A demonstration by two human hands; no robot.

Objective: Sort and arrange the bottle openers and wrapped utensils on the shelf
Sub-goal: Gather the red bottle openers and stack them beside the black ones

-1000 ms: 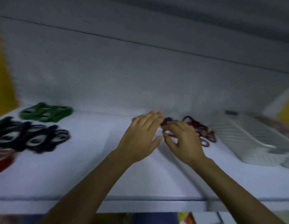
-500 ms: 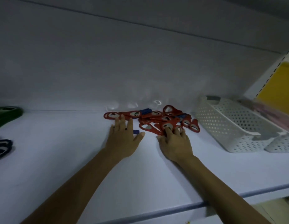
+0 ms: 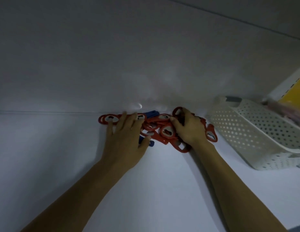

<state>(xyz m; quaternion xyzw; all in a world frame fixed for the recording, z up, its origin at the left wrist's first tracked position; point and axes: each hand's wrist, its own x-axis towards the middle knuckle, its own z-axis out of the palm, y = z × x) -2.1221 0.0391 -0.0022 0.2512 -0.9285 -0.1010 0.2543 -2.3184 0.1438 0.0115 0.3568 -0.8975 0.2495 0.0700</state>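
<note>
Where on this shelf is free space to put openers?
Bare white shelf lies left of the left hand and between both forearms. Crowded: red plastic bottle openers under the right hand, beside the white perforated basket.

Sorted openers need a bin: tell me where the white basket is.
Head view, right side of the shelf: the white basket sits just right of the red opener pile, near the right hand.

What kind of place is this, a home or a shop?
Probably a shop: many matching red bottle openers lie heaped on a white shelf, and a perforated white basket stands to their right.
</note>
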